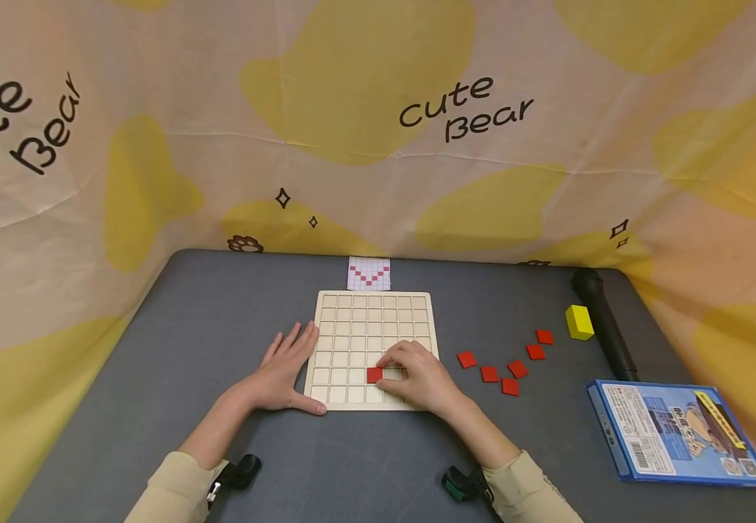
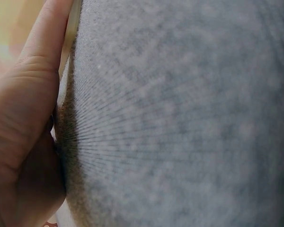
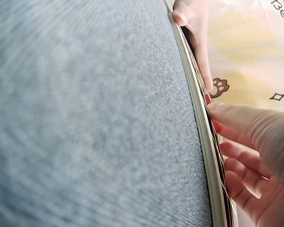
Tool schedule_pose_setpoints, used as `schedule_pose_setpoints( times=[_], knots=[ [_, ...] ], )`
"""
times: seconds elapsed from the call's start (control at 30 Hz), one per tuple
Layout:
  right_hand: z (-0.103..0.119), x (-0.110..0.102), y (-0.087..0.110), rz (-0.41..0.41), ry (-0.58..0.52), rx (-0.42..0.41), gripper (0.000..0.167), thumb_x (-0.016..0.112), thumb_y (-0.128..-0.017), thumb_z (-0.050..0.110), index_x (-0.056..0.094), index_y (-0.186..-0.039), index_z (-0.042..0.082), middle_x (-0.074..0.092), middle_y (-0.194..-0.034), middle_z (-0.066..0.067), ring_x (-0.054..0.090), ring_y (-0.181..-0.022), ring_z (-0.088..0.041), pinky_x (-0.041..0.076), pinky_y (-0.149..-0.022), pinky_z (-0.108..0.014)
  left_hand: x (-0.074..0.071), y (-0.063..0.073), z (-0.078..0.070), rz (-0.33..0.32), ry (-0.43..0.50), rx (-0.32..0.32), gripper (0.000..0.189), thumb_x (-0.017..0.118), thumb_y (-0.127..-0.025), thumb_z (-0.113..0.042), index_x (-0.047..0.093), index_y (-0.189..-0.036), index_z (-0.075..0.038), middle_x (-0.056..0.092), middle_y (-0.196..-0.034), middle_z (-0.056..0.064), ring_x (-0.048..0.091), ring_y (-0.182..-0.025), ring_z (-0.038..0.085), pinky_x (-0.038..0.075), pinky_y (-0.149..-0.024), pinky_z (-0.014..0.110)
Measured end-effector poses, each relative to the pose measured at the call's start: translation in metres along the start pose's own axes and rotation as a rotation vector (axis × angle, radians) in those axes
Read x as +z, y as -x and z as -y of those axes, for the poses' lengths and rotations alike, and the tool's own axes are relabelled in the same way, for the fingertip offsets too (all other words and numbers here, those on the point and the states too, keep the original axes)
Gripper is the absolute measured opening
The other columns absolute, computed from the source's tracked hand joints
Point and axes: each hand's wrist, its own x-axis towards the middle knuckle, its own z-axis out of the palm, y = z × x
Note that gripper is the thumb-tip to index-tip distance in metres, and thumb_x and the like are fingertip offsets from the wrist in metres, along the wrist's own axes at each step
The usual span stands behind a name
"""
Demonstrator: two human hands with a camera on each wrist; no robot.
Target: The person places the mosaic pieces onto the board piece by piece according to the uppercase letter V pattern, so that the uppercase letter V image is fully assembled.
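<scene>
A pale wooden grid board (image 1: 341, 359) lies flat on the dark grey table. My left hand (image 1: 282, 370) is spread along its left side, fingertips at the left edge and thumb by the near left corner; that hand's thumb side fills the left of the left wrist view. My right hand (image 1: 420, 374) reaches over the board's lower right part and pinches a red square tile (image 1: 374, 375) between thumb and index finger. In the right wrist view, the tile (image 3: 216, 126) shows at the board's surface beside the thumb, the other fingers loosely bent.
Behind the board lies a pattern card (image 1: 369, 274) with a red V of squares. Several loose red tiles (image 1: 489, 374) are scattered right of the board. Farther right are a yellow block (image 1: 579, 322), a black cylindrical object (image 1: 603, 319) and a blue box (image 1: 678, 432).
</scene>
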Motion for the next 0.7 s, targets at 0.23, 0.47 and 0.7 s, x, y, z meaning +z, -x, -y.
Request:
schedule_pose_setpoints(
  times=[0.23, 0.47, 0.7],
  knots=[
    [-0.003, 0.0, 0.003, 0.007, -0.031, -0.006, 0.024, 0.083, -0.078, 0.022, 0.074, -0.1, 0.015, 0.064, -0.105, 0.004, 0.054, -0.101, -0.014, 0.046, -0.086, -0.034, 0.0, 0.0, 0.0, -0.003, 0.0, -0.001, 0.135, 0.078, -0.064, -0.069, 0.008, -0.156, -0.001, 0.003, -0.162, 0.016, -0.004, -0.148, 0.037, -0.004, -0.113, 0.057],
    [-0.013, -0.009, 0.009, -0.041, -0.068, -0.016, 0.022, 0.078, -0.082, 0.016, 0.073, -0.104, 0.014, 0.067, -0.101, 0.004, 0.056, -0.082, -0.011, 0.047, -0.073, -0.027, 0.0, 0.0, -0.001, 0.002, -0.007, -0.003, 0.135, 0.076, -0.064, -0.072, 0.007, -0.156, 0.0, 0.003, -0.162, 0.016, -0.004, -0.148, 0.037, -0.003, -0.112, 0.058],
    [-0.031, -0.034, 0.023, -0.132, -0.019, 0.054, 0.02, 0.078, -0.083, 0.013, 0.074, -0.103, 0.014, 0.067, -0.096, 0.003, 0.054, -0.076, -0.013, 0.045, -0.065, -0.025, -0.002, 0.001, 0.0, -0.001, 0.016, 0.019, 0.134, 0.078, -0.065, -0.068, 0.008, -0.156, 0.001, 0.003, -0.162, 0.018, -0.003, -0.147, 0.039, -0.004, -0.112, 0.059]
  ],
)
